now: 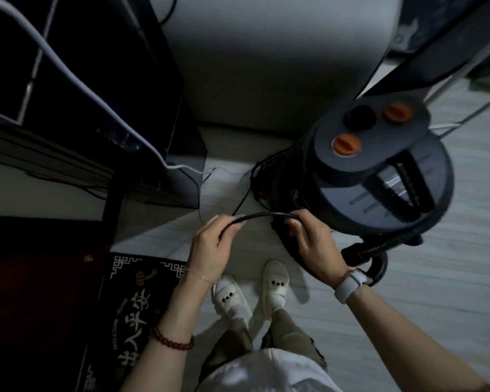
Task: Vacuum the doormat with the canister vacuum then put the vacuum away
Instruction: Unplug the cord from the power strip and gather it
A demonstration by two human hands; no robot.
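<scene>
Two hands level | left hand (210,244) fingers pinch cord (262,215); right hand (313,241) fingers curl round it

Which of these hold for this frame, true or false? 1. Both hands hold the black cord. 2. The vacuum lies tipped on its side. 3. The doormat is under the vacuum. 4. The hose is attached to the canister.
1. True: the left hand and right hand grip the black cord.
2. False: the canister vacuum stands upright.
3. False: the doormat lies apart, to the person's left.
4. True: the hose joins its lower side.
</scene>
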